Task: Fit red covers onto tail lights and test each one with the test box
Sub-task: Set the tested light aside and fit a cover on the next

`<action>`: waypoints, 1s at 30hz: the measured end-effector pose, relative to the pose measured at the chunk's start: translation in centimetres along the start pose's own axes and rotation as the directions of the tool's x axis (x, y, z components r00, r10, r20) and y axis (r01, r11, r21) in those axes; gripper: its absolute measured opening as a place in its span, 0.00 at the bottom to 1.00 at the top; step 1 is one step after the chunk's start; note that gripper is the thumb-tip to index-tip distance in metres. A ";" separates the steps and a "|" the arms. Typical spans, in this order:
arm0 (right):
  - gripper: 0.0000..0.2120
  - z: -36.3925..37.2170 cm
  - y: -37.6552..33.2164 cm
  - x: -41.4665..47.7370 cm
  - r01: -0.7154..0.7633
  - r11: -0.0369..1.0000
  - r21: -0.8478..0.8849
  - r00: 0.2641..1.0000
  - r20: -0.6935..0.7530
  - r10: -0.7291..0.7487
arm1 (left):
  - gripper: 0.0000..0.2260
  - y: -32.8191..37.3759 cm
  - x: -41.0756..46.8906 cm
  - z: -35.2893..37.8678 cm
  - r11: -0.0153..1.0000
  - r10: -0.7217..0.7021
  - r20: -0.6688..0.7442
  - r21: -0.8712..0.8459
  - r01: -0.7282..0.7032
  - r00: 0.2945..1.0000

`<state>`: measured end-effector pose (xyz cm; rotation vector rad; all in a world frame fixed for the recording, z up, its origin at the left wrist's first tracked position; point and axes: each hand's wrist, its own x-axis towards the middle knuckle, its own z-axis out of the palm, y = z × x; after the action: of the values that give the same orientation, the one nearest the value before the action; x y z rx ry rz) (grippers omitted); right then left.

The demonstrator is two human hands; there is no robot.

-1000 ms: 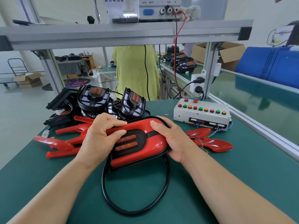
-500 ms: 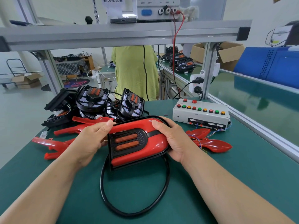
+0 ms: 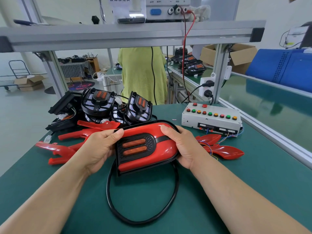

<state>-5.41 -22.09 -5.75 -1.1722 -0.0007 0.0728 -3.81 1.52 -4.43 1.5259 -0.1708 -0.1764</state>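
Left hand point(image 3: 99, 149) slid to grip the flat end of the glossy red-covered tail light point(image 3: 162, 146); right hand point(image 3: 184, 146) grips the round end. Likely rigid, slick: hold edges.

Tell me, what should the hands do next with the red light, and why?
Probably carry the tail light right, toward the test box. The red cover already looks seated on it, the left hand and right hand grip its two ends, and I see no lead from it plugged into the box yet.
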 end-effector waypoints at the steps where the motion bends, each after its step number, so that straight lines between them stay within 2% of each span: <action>1: 0.27 0.0 0.0 0.0 0.001 1.000 -0.001 1.000 0.002 -0.001 | 0.19 -0.1 0.0 0.1 1.000 0.011 -0.010 -0.008 -0.011 1.000; 10: 0.23 -0.1 -0.3 0.0 0.009 1.000 0.003 1.000 0.005 -0.009 | 0.18 -0.4 0.3 0.3 0.997 0.053 -0.063 -0.044 -0.055 0.997; 17: 0.22 0.1 -0.4 -0.2 0.042 0.999 -0.007 0.999 -0.009 -0.042 | 0.11 -0.5 0.3 0.5 0.992 0.074 -0.134 -0.088 -0.087 0.988; 21: 0.20 0.0 -0.5 -0.2 0.052 0.999 -0.015 0.999 -0.002 -0.052 | 0.11 -0.6 0.4 0.6 0.991 0.080 -0.136 -0.092 -0.093 0.987; 30: 0.25 -0.3 0.0 0.2 0.026 0.999 -0.032 1.000 0.000 -0.026 | 0.11 -0.9 0.6 0.4 0.992 0.074 -0.133 -0.090 -0.086 0.988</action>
<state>-5.21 -22.37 -5.92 -1.2035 -0.0169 0.0492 -3.32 0.96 -5.34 1.4274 -0.1187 -0.0212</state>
